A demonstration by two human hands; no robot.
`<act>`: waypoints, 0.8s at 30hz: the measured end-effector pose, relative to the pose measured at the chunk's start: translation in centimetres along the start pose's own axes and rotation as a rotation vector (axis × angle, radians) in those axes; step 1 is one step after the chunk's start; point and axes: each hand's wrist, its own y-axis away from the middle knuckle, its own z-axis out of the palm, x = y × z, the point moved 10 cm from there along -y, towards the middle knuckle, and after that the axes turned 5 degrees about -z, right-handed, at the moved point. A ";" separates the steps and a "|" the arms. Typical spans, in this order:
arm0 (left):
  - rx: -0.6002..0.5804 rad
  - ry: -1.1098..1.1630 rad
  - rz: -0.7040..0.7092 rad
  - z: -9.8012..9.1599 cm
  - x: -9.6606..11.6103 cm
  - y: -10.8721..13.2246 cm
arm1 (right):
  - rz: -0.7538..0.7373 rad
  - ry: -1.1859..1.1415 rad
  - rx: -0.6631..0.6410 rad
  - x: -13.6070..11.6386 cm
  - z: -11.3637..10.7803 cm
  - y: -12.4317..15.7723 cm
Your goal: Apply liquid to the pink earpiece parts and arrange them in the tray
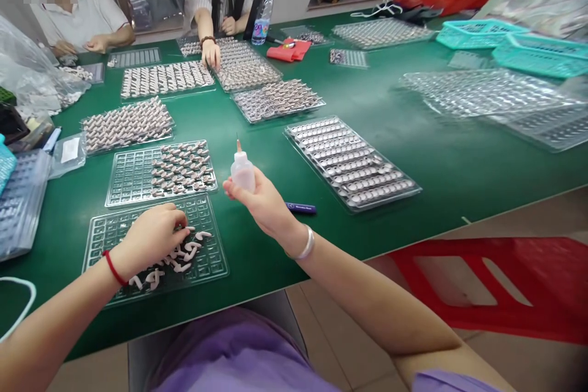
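Observation:
My right hand (264,199) grips a small translucent squeeze bottle (242,173) with a thin needle tip, held upright above the table. My left hand (156,229) reaches over the near clear plastic tray (214,251), its fingers bent down and pinched at a heap of small pale curved pieces (184,257). Whatever sits between those fingertips is too small to name. Just beyond lies another clear tray (131,177), its right part filled with rows of small pale pieces (184,168). A dark blue pen (301,208) rests beside my right wrist.
To the right stands a tray of round silvery pieces (353,162). More filled trays (126,125) spread across the green table (257,245). Two people sit opposite; one person's hand (211,54) touches a tray. A water bottle (261,18) and teal baskets (542,55) are farther back.

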 end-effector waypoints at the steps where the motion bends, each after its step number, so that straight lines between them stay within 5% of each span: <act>1: 0.029 -0.010 0.006 -0.2 0.1 0.4 | 0.021 -0.006 -0.046 -0.1 0.1 1.0; 6: 0.488 -0.031 0.220 -2.5 3.1 6.7 | 0.105 -0.012 -0.324 -0.1 1.6 7.7; 9: 0.705 -0.052 0.360 -1.1 4.8 12.7 | -0.021 0.076 -0.370 -0.4 1.9 11.7; 15: 0.636 -0.017 0.295 4.6 3.8 17.2 | -0.411 0.372 -0.334 -1.3 2.7 16.6; 24: 0.715 0.056 0.215 5.1 3.5 17.7 | -0.640 0.427 -0.399 -2.5 4.0 17.7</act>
